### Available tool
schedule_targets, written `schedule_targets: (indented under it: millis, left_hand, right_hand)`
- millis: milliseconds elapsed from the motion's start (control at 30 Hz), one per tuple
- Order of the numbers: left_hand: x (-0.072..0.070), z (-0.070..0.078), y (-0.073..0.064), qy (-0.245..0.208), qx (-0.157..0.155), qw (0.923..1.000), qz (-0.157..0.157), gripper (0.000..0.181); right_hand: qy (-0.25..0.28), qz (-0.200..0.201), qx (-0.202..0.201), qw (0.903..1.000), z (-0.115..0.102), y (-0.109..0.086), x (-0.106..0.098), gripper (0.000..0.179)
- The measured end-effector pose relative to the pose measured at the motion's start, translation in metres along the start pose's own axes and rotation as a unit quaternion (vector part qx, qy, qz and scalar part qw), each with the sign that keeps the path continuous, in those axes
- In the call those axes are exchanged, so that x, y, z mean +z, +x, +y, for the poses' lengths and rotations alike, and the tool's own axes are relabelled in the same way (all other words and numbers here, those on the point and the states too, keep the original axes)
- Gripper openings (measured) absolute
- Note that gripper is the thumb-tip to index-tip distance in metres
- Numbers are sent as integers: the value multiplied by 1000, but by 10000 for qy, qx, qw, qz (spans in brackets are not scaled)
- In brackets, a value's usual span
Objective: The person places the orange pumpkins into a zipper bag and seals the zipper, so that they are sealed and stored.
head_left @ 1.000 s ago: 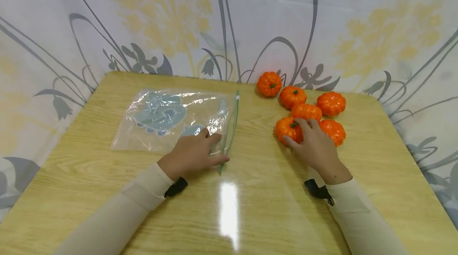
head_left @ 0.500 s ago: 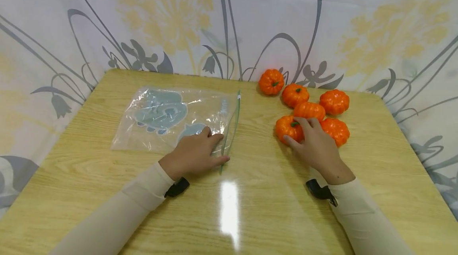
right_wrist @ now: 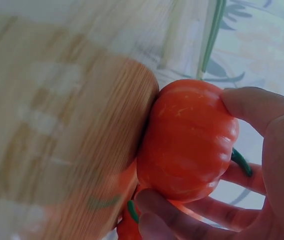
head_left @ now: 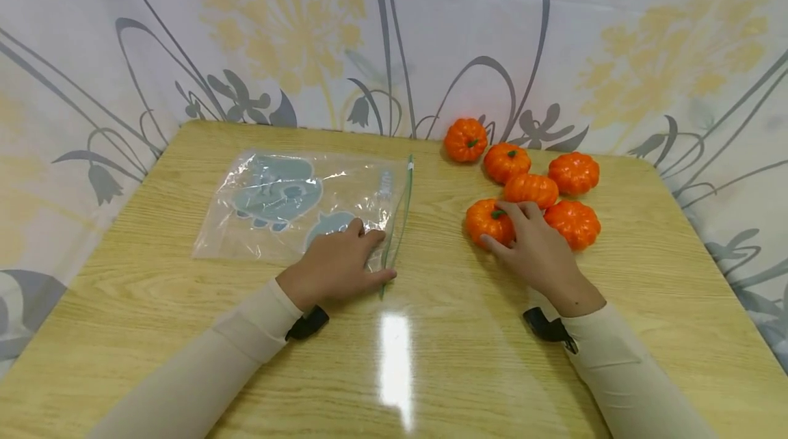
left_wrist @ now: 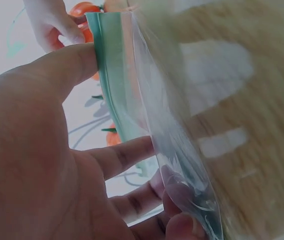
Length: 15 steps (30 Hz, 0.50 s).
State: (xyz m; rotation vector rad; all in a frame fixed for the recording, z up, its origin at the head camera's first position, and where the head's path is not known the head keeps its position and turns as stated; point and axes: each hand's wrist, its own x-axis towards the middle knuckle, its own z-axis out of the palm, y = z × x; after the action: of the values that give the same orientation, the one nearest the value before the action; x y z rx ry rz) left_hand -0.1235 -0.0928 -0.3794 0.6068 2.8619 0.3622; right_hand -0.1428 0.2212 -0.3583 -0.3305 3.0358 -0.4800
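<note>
A clear zip bag [head_left: 363, 179] with blue cartoon prints lies flat at the left of the table, its green zip edge [head_left: 403, 213] facing right. My left hand [head_left: 335, 264] rests on the bag's near right corner, thumb by the zip and fingers spread on the plastic film [left_wrist: 154, 107]. To the right, my right hand [head_left: 542, 258] grips a small orange toy pumpkin [head_left: 481, 223], thumb on one side and fingers on the other. Its green stem [right_wrist: 241, 161] shows between the fingers in the right wrist view, where the pumpkin sits against the table top.
Several more orange pumpkins cluster behind and beside the right hand: one right of it [head_left: 574, 223], one just behind [head_left: 531, 191], and others toward the back edge, such as the farthest pumpkin [head_left: 464, 139]. A flowered cloth [head_left: 406, 35] hangs behind the wooden table [head_left: 455, 357].
The pumpkin in my right hand has shifted slightly left, away from the pumpkin beside it, and the hand has moved with it. My left hand stays on the bag.
</note>
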Motion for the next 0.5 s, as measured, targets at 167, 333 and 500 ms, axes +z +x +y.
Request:
schedule_targets:
  millis: [167, 333, 500]
  left_hand:
    - [1, 0, -3, 25, -37, 9999, -114, 73]
    - [1, 1, -3, 149, 4, 9999, -22, 73]
    - [0, 1, -3, 110, 4, 9999, -14, 73]
  right_hand:
    - [-69, -104, -147, 9998, -3, 0, 3, 73]
    - [-105, -18, -260, 9996, -8, -3, 5, 72]
    - [-61, -46, -328, 9994, -14, -4, 7, 72]
